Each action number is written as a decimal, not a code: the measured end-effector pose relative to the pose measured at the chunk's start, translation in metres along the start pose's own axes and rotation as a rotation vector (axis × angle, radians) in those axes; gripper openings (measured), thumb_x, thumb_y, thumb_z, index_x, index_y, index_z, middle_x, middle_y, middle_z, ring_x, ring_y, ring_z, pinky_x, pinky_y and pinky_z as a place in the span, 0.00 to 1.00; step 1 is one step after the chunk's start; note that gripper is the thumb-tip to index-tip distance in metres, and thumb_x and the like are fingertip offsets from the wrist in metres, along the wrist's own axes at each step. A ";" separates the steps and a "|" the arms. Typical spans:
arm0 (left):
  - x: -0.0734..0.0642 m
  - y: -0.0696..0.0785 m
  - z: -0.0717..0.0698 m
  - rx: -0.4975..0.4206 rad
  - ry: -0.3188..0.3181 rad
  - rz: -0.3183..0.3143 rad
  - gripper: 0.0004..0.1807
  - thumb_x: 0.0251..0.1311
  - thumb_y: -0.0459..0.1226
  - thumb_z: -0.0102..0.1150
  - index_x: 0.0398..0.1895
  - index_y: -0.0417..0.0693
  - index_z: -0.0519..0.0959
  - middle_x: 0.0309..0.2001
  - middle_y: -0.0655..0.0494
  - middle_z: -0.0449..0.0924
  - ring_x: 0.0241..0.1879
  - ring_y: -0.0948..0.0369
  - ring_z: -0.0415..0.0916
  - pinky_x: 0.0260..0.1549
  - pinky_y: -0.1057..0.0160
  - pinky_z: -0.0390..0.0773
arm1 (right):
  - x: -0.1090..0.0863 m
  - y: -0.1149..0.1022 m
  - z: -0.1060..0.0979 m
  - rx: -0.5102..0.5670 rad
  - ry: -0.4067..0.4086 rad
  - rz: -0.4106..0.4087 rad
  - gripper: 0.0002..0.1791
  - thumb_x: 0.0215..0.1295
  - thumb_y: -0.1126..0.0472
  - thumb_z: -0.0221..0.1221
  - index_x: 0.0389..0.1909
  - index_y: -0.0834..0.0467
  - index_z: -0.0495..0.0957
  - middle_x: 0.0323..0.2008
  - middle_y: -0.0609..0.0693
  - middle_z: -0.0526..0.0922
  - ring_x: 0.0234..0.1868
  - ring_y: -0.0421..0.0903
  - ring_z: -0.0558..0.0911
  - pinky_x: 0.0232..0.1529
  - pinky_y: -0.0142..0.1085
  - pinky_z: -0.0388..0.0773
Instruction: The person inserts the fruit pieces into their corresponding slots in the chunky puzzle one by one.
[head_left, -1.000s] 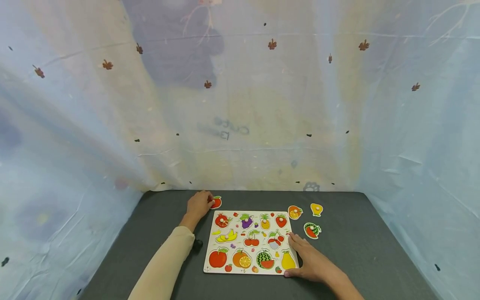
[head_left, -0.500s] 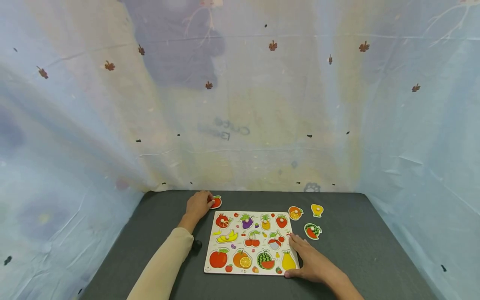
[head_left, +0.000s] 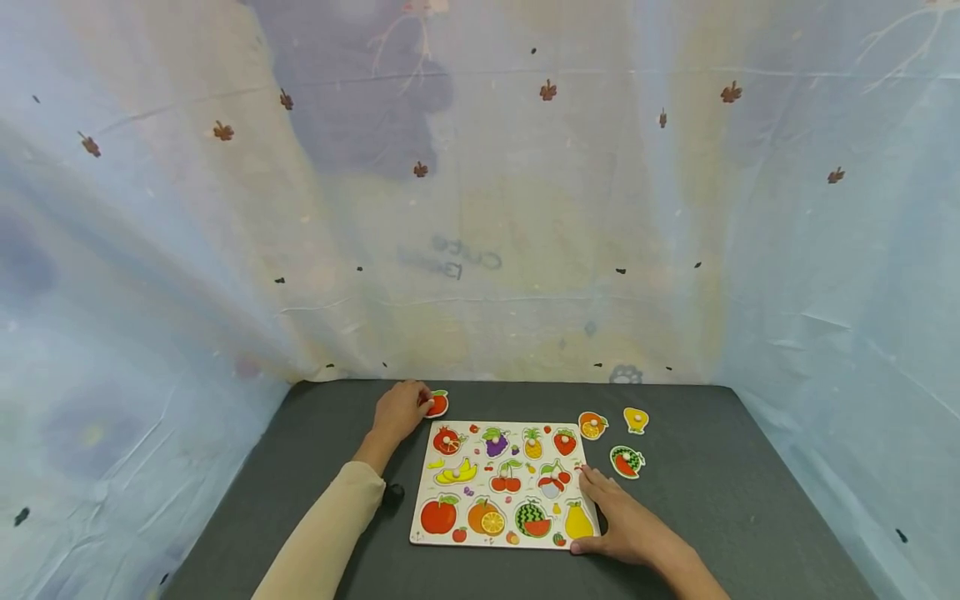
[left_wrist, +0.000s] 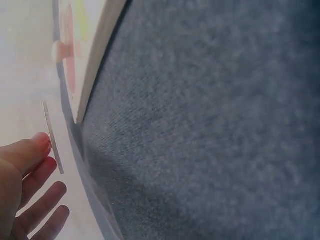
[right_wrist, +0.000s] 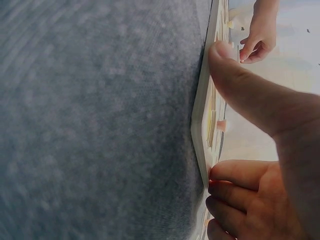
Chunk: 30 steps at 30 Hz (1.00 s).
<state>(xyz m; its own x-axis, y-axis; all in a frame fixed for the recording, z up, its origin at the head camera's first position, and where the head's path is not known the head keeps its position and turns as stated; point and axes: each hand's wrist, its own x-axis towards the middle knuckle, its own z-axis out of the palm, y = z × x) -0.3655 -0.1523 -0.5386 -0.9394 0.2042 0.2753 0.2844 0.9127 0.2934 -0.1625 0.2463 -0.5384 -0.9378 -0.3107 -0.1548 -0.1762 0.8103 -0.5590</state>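
My left hand (head_left: 399, 410) pinches a red apple puzzle piece (head_left: 438, 405) beyond the far left corner of the white fruit puzzle board (head_left: 480, 487). In the left wrist view, the apple piece (left_wrist: 53, 142) shows as a thin edge-on slab between thumb and index finger. The other fingers are loosely bent. My right hand (head_left: 624, 521) rests against the board's near right corner, thumb at the front edge and fingers along the right edge. Knobbed fruit pieces fill the two farther rows. In the nearest row are flat pictures of an apple, an orange, a watermelon and a pear.
Right of the board lie three loose pieces: an orange (head_left: 592, 426), a yellow pear (head_left: 636, 420) and a watermelon (head_left: 627, 462). A dark grey cloth (head_left: 697, 467) covers the table. A patterned curtain (head_left: 525, 208) hangs behind and at both sides. A small black object (head_left: 393, 494) is beside the left wrist.
The apple piece shows slightly more beside my left fingers, shifted a little right. My right hand stays at the board's corner. The whole head view drifts slightly.
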 end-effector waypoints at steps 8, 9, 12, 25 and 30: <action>-0.008 0.002 -0.005 -0.009 0.007 0.032 0.10 0.68 0.45 0.74 0.46 0.51 0.89 0.41 0.54 0.83 0.39 0.54 0.80 0.39 0.51 0.83 | 0.000 0.000 0.001 -0.003 0.002 -0.002 0.67 0.50 0.36 0.82 0.82 0.67 0.60 0.83 0.64 0.57 0.82 0.70 0.57 0.78 0.67 0.56; -0.010 0.003 -0.006 -0.010 0.006 0.036 0.10 0.68 0.45 0.74 0.46 0.52 0.89 0.41 0.55 0.83 0.39 0.55 0.79 0.39 0.52 0.83 | 0.000 -0.001 0.001 -0.001 0.003 0.002 0.67 0.49 0.36 0.82 0.82 0.67 0.61 0.83 0.64 0.58 0.82 0.70 0.57 0.78 0.67 0.56; -0.016 0.007 -0.010 -0.017 0.014 0.052 0.10 0.68 0.46 0.74 0.46 0.53 0.89 0.39 0.56 0.82 0.38 0.56 0.77 0.37 0.54 0.81 | 0.001 -0.001 0.001 -0.004 0.001 0.016 0.67 0.49 0.36 0.82 0.82 0.66 0.61 0.84 0.63 0.58 0.83 0.69 0.57 0.78 0.66 0.57; -0.042 0.018 -0.017 -0.009 0.026 0.129 0.08 0.67 0.45 0.75 0.44 0.55 0.89 0.40 0.58 0.83 0.36 0.59 0.75 0.35 0.57 0.78 | 0.001 0.000 0.000 -0.008 0.002 0.022 0.67 0.49 0.37 0.83 0.82 0.66 0.61 0.83 0.63 0.58 0.83 0.69 0.57 0.78 0.66 0.57; -0.050 0.019 -0.017 -0.004 0.011 0.155 0.08 0.67 0.45 0.75 0.45 0.56 0.89 0.39 0.59 0.83 0.35 0.61 0.73 0.34 0.58 0.77 | 0.001 -0.001 0.000 -0.002 0.001 0.025 0.67 0.49 0.38 0.83 0.82 0.66 0.61 0.83 0.63 0.58 0.83 0.69 0.57 0.79 0.66 0.57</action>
<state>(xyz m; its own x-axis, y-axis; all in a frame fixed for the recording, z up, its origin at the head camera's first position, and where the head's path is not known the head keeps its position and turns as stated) -0.3094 -0.1512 -0.5308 -0.8821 0.3388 0.3274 0.4268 0.8689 0.2507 -0.1633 0.2452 -0.5377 -0.9423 -0.2896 -0.1681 -0.1531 0.8191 -0.5529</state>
